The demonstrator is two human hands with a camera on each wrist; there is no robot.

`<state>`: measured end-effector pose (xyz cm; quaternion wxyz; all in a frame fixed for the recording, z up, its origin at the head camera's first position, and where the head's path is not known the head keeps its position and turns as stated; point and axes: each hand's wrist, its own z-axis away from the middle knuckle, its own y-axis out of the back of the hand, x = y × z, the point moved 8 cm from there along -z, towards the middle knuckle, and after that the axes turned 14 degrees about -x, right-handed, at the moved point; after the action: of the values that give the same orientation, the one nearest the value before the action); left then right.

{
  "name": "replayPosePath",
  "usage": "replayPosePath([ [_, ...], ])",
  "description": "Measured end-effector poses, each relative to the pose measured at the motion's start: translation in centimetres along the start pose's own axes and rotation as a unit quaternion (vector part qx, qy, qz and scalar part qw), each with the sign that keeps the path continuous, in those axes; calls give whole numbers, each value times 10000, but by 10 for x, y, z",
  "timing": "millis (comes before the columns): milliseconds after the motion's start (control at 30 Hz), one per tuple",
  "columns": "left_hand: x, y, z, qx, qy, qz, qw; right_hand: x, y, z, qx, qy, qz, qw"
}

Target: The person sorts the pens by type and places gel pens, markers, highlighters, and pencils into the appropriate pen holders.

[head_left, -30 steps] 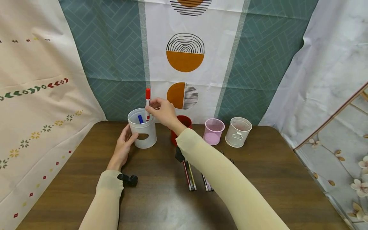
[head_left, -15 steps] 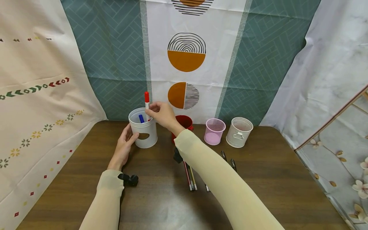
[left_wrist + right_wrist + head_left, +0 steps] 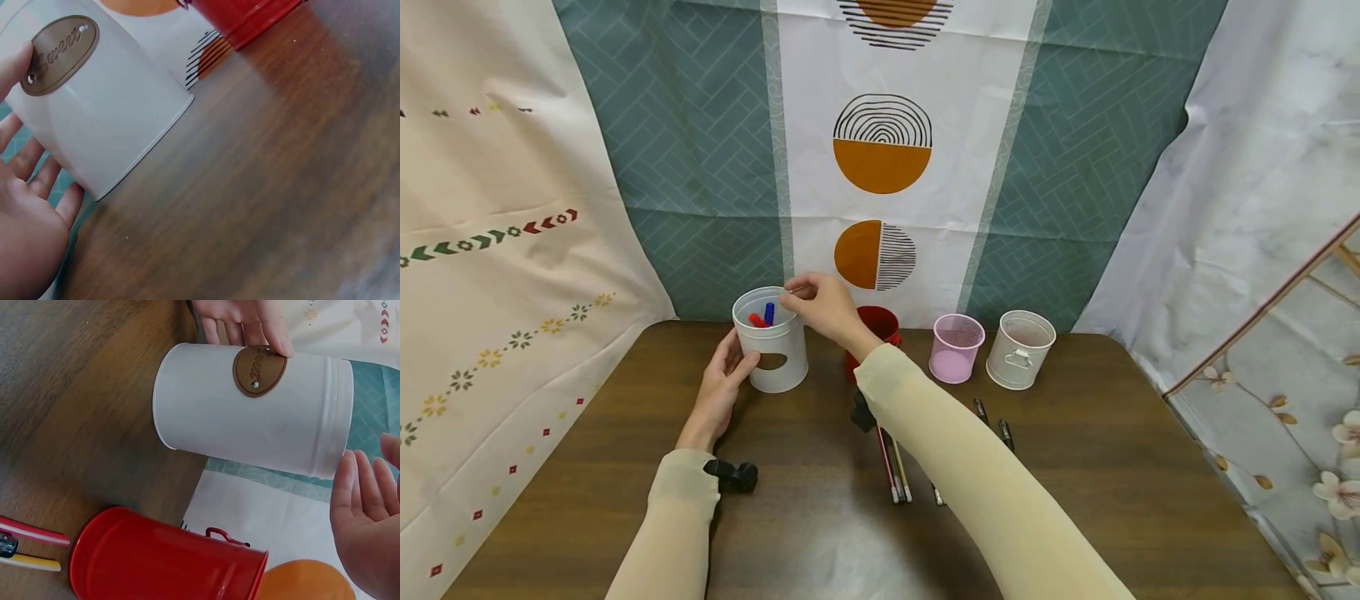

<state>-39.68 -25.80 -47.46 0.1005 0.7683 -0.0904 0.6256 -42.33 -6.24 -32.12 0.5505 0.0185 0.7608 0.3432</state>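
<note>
Left of centre, the left hand (image 3: 722, 377) grips the upright cup (image 3: 788, 343); the right hand (image 3: 824, 308), relaxed and empty, is at its upper right, markers (image 3: 770, 313) leftward.

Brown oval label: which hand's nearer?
Left. The left hand grips the white canister, thumb over the edge of the brown oval label; the right hand is up by the canister's rim.

The badge (image 3: 62, 55) on the can (image 3: 115, 122) reads "Sweet", upper left of the left wrist view. In the right wrist view, upper centre, the lettering (image 3: 257, 366) stands sideways. In the head view it is illegible.
</note>
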Motion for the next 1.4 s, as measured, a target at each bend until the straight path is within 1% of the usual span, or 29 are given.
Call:
replayPosePath([
  [100, 0, -1, -1, -12, -13, -29, 10000, 2, 8, 6, -25, 30, 0, 10000],
  [200, 1, -3, -2, -20, -49, -39, 10000, 2, 20, 14, -61, 74, 172, 9998],
  [300, 2, -3, -3, -9, -92, -10, 10000, -2, 36, 25, -109, 233, 430, 9987],
  [467, 3, -3, -4, -3, -82, -3, 10000, -6, 68, 52, -139, 439, 834, 9954],
  [567, 3, -3, -3, 14, -55, 0, 10000, -6, 84, 70, -183, 424, 1040, 9935],
  [700, 2, -2, -3, 30, -10, -19, 10000, -1, 99, 92, -328, 356, 1369, 9894],
  [833, 1, -2, -3, 39, -14, 6, 10000, 8, 107, 114, -529, 258, 1653, 9845],
  [933, 1, -2, -2, 64, -38, 32, 10000, 15, 109, 131, -582, 213, 1860, 9806],
  [1133, 0, 0, 1, 75, -57, 25, 10000, 31, 113, 166, -471, 0, 2226, 9738],
  [1333, -1, 1, 2, 70, -35, -2, 10000, 53, 111, 194, -440, -89, 2550, 9659],
  [1400, 0, 0, 1, 48, -32, -2, 10000, 59, 110, 203, -453, -145, 2594, 9646],
])
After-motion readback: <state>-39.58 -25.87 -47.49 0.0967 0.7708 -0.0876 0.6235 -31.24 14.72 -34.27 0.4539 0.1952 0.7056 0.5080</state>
